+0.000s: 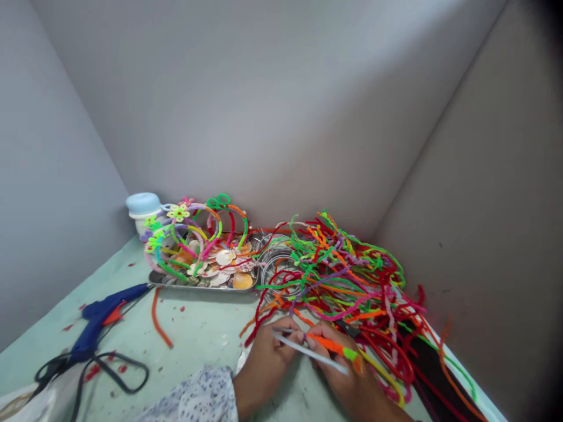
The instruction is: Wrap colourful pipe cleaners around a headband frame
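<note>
My left hand (266, 357) and my right hand (338, 372) meet low in the middle over the pale green table (197, 328). Together they grip a thin white band (308, 351) that runs between them. Around that band, an orange pipe cleaner (328, 344) with a green tip is wound near my right fingers. Both hands have their fingers curled closed. Just behind them lies a big tangle of pipe cleaners (343, 275) in red, green, orange and purple.
A metal tray (200, 284) holds shells and several decorated headbands (193, 234). A blue-lidded jar (143, 208) stands in the corner. A blue glue gun (103, 319) with black cord lies at left. A loose orange pipe cleaner (159, 319) lies nearby. Grey walls enclose the table.
</note>
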`<state>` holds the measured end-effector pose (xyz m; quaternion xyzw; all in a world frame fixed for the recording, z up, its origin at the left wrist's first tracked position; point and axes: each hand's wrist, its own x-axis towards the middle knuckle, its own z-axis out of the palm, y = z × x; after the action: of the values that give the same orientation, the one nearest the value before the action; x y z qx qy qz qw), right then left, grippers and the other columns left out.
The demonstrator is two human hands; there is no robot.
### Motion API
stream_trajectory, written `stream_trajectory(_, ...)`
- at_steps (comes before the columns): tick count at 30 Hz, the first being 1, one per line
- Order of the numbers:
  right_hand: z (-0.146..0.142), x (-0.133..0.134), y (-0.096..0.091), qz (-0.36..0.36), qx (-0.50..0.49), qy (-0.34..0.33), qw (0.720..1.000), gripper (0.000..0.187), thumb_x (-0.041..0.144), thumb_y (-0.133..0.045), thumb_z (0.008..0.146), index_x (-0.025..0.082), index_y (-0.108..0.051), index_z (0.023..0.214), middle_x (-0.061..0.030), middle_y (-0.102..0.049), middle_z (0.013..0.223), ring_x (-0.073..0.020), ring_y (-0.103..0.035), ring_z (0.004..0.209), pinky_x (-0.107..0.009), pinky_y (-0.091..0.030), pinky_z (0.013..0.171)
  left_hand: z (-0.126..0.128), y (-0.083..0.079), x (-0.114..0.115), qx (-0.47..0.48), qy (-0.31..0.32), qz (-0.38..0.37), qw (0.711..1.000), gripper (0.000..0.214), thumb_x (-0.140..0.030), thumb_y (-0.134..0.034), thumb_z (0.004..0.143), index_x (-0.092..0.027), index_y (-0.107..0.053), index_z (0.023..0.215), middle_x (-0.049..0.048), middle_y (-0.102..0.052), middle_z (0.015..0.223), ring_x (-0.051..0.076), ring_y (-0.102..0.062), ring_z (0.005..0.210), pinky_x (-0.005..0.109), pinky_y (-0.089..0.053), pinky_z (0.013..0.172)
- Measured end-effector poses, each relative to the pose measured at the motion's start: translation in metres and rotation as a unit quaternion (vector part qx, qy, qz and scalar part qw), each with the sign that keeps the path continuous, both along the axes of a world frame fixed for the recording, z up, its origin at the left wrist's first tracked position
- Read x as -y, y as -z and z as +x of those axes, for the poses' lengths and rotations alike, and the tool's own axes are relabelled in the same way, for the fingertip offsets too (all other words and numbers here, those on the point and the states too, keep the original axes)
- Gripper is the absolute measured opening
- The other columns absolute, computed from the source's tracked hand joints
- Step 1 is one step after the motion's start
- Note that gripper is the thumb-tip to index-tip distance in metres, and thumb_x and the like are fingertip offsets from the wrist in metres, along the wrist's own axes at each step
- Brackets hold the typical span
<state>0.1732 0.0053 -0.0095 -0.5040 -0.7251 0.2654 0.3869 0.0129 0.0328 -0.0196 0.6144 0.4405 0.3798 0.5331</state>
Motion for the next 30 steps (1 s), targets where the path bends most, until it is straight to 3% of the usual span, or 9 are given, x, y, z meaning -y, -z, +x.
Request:
stream_trajectory(6,0.0,0.0,0.003,0.051,0.013,0.014,0.999,0.025,0.027,-0.041,0.092,0.021,-0.061,0.078,-0.0042,-0.064,0.071,-0.0186,-0.061,0.065,-0.028,-0.05,0.061,-0.001,0.0,-0.001,-0.014,-0.006,0.004,1.0,0.023,-0.028,-0.053,0.084,-0.015,-0.057,0.065,-0.0024,-0.048,0.06,0.013,-0.044,0.062,0.023,-0.033,0.059)
stream_trajectory(13,0.001,0.001,0.004,0.061,0.03,-0.003,0.998,0.022,0.023,-0.042,0.092,0.02,-0.061,0.08,-0.0051,-0.06,0.072,-0.0186,-0.06,0.066,-0.029,-0.051,0.062,0.001,0.005,-0.001,0.047,0.011,-0.002,0.999,0.022,-0.028,-0.054,0.084,-0.014,-0.059,0.068,-0.0012,-0.051,0.061,0.013,-0.045,0.061,0.024,-0.034,0.059)
stream_trajectory(22,0.001,0.001,0.011,0.079,0.031,-0.016,0.996,0.019,0.02,-0.042,0.092,0.019,-0.059,0.083,-0.0059,-0.06,0.078,-0.0189,-0.06,0.072,-0.03,-0.048,0.065,0.001,0.003,-0.004,0.032,-0.006,-0.013,0.999,0.021,-0.028,-0.056,0.081,-0.014,-0.057,0.065,-0.0025,-0.046,0.058,0.012,-0.042,0.059,0.023,-0.032,0.056)
stream_trajectory(30,-0.001,0.0,0.011,0.137,0.062,0.007,0.989,0.016,0.016,-0.044,0.09,0.021,-0.058,0.084,-0.0041,-0.059,0.075,-0.0184,-0.059,0.069,-0.03,-0.048,0.063,-0.001,0.01,-0.005,0.05,0.013,-0.029,0.998,0.023,-0.031,-0.056,0.083,-0.015,-0.055,0.067,-0.0031,-0.045,0.06,0.011,-0.04,0.059,0.023,-0.032,0.057)
